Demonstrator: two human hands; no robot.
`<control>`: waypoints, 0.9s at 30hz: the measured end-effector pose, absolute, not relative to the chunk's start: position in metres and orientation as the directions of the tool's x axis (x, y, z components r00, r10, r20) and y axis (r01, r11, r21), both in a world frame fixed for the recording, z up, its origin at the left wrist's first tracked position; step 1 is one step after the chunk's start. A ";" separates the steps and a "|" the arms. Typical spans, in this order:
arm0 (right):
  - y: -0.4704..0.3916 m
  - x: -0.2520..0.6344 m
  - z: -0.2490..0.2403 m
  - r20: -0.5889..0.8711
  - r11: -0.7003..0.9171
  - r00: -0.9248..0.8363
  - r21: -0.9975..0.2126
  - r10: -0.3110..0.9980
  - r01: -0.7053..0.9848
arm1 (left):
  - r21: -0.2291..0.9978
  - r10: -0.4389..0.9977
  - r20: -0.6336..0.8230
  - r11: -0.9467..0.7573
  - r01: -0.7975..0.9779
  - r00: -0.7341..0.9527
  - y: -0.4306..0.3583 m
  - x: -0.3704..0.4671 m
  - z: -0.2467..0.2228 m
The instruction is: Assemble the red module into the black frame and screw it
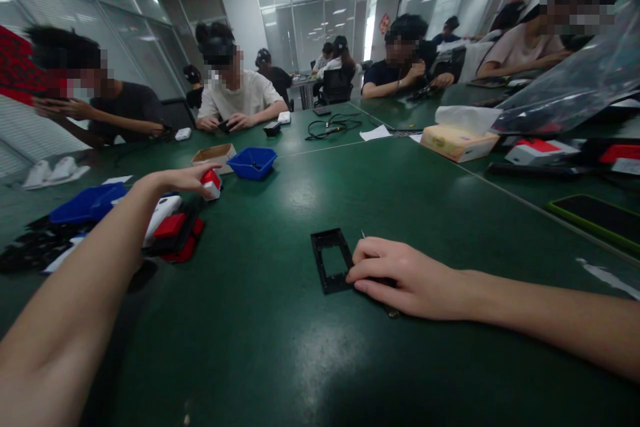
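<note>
My left hand reaches out at the left, its fingers closed round a small red-and-white block just above the table. My right hand rests on the table with its fingers curled over a thin tool that looks like a screwdriver. The tool's metal tip shows past the knuckles and its end below the palm; the middle is hidden. Touching the fingertips of that hand is a flat black rectangular frame with a wide opening.
Beyond my left hand stand a blue tray with small dark parts and a cardboard box. Red, black and white parts are piled beneath my left forearm. A tissue pack and cables lie farther off. Several people sit around.
</note>
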State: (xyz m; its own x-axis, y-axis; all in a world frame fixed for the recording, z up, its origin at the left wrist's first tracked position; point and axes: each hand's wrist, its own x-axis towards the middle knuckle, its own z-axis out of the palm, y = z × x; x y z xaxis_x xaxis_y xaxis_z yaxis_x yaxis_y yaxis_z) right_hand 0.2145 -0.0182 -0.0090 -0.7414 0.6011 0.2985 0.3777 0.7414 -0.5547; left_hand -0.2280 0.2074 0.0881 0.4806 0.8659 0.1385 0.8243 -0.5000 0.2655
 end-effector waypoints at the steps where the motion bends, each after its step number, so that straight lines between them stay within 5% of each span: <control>1: -0.018 0.214 -0.009 0.298 0.741 -0.741 -0.555 0.601 0.378 | 0.254 0.882 0.087 -0.469 0.846 0.463 0.207 -0.227 0.089; 6: -0.017 0.214 -0.008 0.302 0.746 -0.743 -0.548 0.598 0.377 | 0.154 0.929 -0.059 -0.353 0.923 0.366 0.207 -0.216 0.103; 11: -0.017 0.214 -0.008 0.316 0.757 -0.743 -0.535 0.591 0.375 | 0.085 0.938 0.049 -0.347 0.934 0.344 0.183 -0.195 0.138; 15: -0.018 0.214 -0.008 0.304 0.754 -0.744 -0.532 0.595 0.386 | 0.063 0.871 0.104 -0.487 0.871 0.480 0.124 -0.155 0.142; 22: -0.018 0.215 -0.008 0.299 0.761 -0.751 -0.518 0.589 0.391 | 0.322 0.710 0.071 -0.682 0.657 0.701 0.026 -0.087 0.064; 27: -0.019 0.215 -0.008 0.313 0.770 -0.749 -0.507 0.583 0.388 | 0.448 0.659 0.217 -0.723 0.526 0.720 0.011 -0.088 0.024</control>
State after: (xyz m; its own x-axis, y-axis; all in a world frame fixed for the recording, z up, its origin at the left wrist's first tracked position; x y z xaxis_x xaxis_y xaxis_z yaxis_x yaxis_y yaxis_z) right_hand 0.2147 -0.0188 -0.0082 -0.7495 0.5834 0.3130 0.3879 0.7700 -0.5066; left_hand -0.0877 0.0108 0.0236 0.7203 0.6587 0.2175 0.5260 -0.7230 0.4478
